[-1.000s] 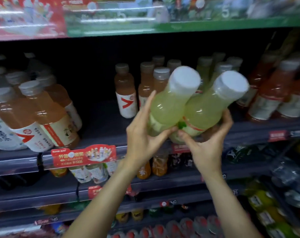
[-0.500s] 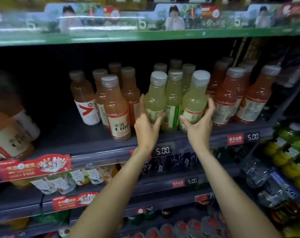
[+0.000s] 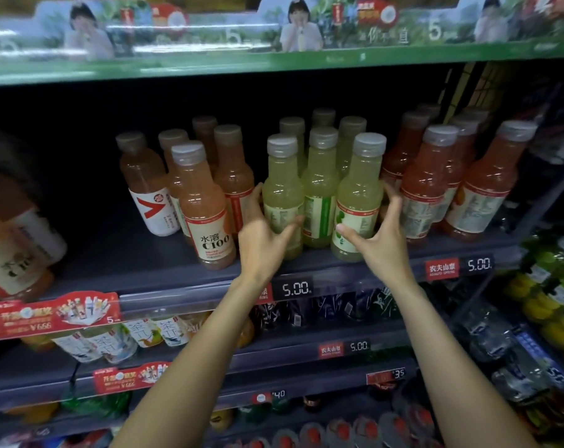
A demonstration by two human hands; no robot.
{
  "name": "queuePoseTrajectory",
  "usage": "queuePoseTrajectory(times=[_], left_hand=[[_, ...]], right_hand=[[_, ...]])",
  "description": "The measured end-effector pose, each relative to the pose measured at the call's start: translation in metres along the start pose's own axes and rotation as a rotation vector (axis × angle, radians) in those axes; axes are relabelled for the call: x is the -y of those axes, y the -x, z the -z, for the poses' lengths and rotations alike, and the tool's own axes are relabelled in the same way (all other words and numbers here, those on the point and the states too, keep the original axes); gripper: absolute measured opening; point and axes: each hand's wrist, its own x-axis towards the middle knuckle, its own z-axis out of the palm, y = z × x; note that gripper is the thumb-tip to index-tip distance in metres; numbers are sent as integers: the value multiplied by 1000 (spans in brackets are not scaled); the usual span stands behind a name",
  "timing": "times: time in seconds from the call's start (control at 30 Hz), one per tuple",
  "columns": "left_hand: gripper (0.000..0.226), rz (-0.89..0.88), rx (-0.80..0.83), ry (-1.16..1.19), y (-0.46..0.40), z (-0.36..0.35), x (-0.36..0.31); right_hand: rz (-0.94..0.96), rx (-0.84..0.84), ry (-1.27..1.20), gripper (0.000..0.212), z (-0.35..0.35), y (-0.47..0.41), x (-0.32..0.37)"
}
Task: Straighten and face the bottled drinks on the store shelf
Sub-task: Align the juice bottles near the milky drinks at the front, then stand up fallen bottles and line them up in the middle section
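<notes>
Three pale yellow-green bottles stand upright at the front of the dark shelf (image 3: 128, 257), with more of the same behind them. My left hand (image 3: 261, 236) grips the left bottle (image 3: 282, 192), thumb across its label and fingers round its left side. My right hand (image 3: 382, 244) cups the right bottle (image 3: 359, 195), thumb on the label front and fingers up its right side. The middle bottle (image 3: 321, 189) stands between them, untouched. All white caps point up.
Orange C100 bottles (image 3: 206, 208) stand close on the left, one forward of its group. Red-orange bottles (image 3: 424, 189) crowd the right, near my right fingers. A green-edged shelf (image 3: 306, 64) hangs overhead. Price tags line the shelf rim (image 3: 295, 288); lower shelves hold more drinks.
A second ago both hands held two yellow-green bottles lifted and tilted toward me. Now both stand upright at the shelf front beside a third, and my hands still wrap them.
</notes>
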Motion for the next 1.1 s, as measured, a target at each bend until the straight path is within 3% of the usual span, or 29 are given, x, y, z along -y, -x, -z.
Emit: queuePoseTrajectory(times=[0.3,0.43,0.53,0.67,0.8,0.97,1.1], left_hand=[[71,-25,141,167,20,-9,-7],[83,44,84,-45,30,-13,-11],[87,64,-50,-131,37,-11,-20],[82,-17,-77,-148,41,-1,-26],[51,-122,50,-164,47,35,-23],[29,-249,58,-182,69,132,-12],[28,-301,-181,-264,80,221,38]], right_hand=[[24,-18,42,91,-5,11,10],[27,-26,65,90,-9,21,11],[73,-77,161,86,-16,34,13],[256,-168,345,69,-21,49,18],[468,-226,475,42,-28,61,37],[629,-31,421,24,-77,78,81],[584,163,230,22,-156,92,118]])
